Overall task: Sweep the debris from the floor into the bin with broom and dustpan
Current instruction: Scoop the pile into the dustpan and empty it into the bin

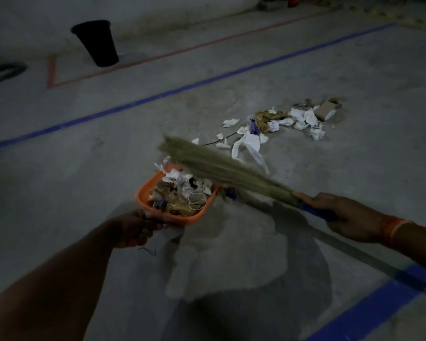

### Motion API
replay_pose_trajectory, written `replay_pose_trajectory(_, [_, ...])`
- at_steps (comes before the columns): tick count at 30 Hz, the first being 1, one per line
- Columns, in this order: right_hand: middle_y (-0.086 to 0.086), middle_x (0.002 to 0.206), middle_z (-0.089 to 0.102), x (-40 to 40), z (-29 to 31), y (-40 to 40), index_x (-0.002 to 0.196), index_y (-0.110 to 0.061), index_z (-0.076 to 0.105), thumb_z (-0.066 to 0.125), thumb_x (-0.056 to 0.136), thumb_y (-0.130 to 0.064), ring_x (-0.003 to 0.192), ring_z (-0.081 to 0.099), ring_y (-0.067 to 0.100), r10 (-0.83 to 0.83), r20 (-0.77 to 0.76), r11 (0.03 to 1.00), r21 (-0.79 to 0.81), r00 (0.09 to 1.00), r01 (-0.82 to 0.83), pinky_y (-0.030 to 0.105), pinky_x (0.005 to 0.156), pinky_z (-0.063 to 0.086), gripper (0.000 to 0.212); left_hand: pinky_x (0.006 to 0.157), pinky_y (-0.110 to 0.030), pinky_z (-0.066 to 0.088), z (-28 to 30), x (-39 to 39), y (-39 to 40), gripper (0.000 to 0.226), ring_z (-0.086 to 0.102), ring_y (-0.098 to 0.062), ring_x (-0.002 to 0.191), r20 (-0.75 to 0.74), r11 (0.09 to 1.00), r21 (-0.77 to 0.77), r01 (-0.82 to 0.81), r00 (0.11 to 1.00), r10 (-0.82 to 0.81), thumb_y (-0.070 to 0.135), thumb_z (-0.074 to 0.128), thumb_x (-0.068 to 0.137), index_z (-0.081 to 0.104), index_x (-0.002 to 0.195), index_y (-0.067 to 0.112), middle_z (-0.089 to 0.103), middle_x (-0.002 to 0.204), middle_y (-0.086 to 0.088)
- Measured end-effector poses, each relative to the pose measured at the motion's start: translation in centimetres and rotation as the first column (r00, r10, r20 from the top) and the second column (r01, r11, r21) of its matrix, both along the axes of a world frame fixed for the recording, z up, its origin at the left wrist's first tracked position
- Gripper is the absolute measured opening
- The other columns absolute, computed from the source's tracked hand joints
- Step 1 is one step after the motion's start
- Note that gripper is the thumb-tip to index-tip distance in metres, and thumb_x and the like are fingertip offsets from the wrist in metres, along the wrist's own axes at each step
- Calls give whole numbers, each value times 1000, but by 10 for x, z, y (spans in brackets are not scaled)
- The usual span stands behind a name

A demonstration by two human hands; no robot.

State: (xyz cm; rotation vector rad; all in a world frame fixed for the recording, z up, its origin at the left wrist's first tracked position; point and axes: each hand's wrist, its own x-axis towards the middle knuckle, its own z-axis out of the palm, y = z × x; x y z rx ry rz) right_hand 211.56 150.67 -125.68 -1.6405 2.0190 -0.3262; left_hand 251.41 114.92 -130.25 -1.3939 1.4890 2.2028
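Your left hand (135, 227) has its fingers curled tight around the handle of the orange dustpan (143, 196), and your right hand (340, 214) is wrapped around the blue grip of the grass broom (221, 166), right where the bristles get bound together. Both are closed on what they hold, nothing loose there.

Moving out from the fingers: the dustpan looks already pretty loaded with crumpled paper, plastic wrap and some rubbery loops, and the broom head is blurred just above its open edge, so it looks like you're mid-flick. The rest of the debris (280, 121) sits further out on the concrete floor (84, 168), well apart from the pan. That's mostly white paper scraps, a thin plastic bag and a small cardboard piece. The black bin (96, 43) is way off at the top left, past the blue line (182, 88), by the red tape marking.

Handling-wise, I'd guess all this stuff is super light and fluffy, so it'll probably bounce or drift off the pan if you tilt or swing it. Keep the pan level by the handle when you carry it. The broom bristles look soft and floppy, so short strokes low on the grip seem best. The plastic bag may just slide around instead of riding up.

No brands or readable writing anywhere; it's too dark and small to tell.
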Motion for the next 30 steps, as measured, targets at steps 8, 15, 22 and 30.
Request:
replay_pose_trajectory(8, [8, 113, 51, -44, 10, -45, 147, -50, 15, 56, 78, 6, 90, 51, 23, -157, -154, 980, 94, 976, 173, 37, 80, 42, 98, 38, -17, 36, 12, 6, -5, 28, 43, -5, 45, 58, 998, -14, 59, 997, -59, -6, 54, 95, 70, 115, 1, 71, 93, -8])
replay_pose_trajectory(15, [12, 128, 51, -17, -28, -73, 149, -35, 29, 59, 81, 0, 113, 52, 31, -101, -98, 958, 260, 990, 123, 40, 98, 41, 82, 38, -15, 34, 5, 9, -6, 33, 41, -4, 43, 17, 999, 33, 34, 999, -34, -8, 49, 94, 79, 98, 5, 72, 85, -6])
replay_pose_trajectory(22, [-7, 114, 53, 17, -54, -40, 146, -55, 13, 63, 88, -16, 102, 56, 11, 80, 37, 992, 100, 996, -83, 33, 97, 45, 86, 38, -16, 33, 1, 7, -5, 34, 39, -4, 44, -2, 999, 46, -6, 1000, 7, -9, 47, 96, 78, 101, 5, 73, 91, -7])
replay_pose_trajectory(30, [-6, 116, 49, 31, -28, -11, 147, -54, 2, 40, 86, -49, 99, 53, 10, 97, -16, 994, 47, 995, -96, 26, 90, 46, 72, 39, -15, 34, 10, -15, 4, 32, 40, -3, 45, -86, 999, 33, -4, 996, 7, -6, 55, 89, 70, 117, -2, 70, 96, -10])
